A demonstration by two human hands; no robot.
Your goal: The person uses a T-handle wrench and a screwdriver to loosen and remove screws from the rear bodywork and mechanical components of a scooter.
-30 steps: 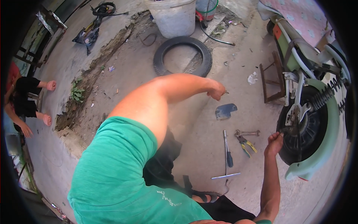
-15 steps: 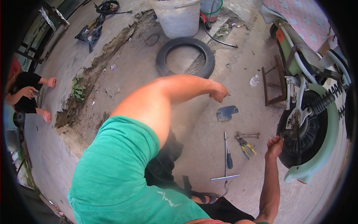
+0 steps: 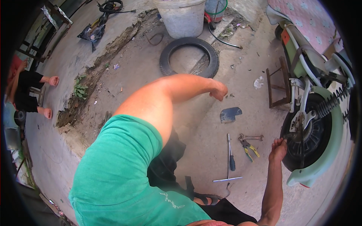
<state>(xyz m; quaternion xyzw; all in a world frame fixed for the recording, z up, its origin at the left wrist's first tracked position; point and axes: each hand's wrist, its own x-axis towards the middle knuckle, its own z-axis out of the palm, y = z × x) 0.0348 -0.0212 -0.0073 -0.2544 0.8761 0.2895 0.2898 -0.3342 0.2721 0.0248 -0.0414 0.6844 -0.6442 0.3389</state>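
Note:
My left hand (image 3: 218,90) is curled low over the floor (image 3: 192,150), beside small dark bits (image 3: 231,96); whatever its closed fingers hold is hidden. My right hand (image 3: 278,150) grips something I cannot make out at the hub of a scooter's rear wheel (image 3: 310,135), near the spring shock (image 3: 331,103). Between my hands lie a dark metal plate (image 3: 230,114), a T-handle tool (image 3: 228,177), a blue-handled screwdriver (image 3: 232,160), an open-end wrench (image 3: 252,137) and yellow-handled pliers (image 3: 249,150).
A loose tyre (image 3: 171,51) lies ahead, before a white bucket (image 3: 179,19). A wooden stool (image 3: 279,81) stands by the scooter. A seated person (image 3: 28,86) is at left beside a broken concrete edge (image 3: 64,116); a black bag (image 3: 92,34) with coiled hose lies beyond.
My left hand has drawn slightly back, and small bits now show on the floor by its fingertips. The seated person's hand has risen. My right hand stays at the hub.

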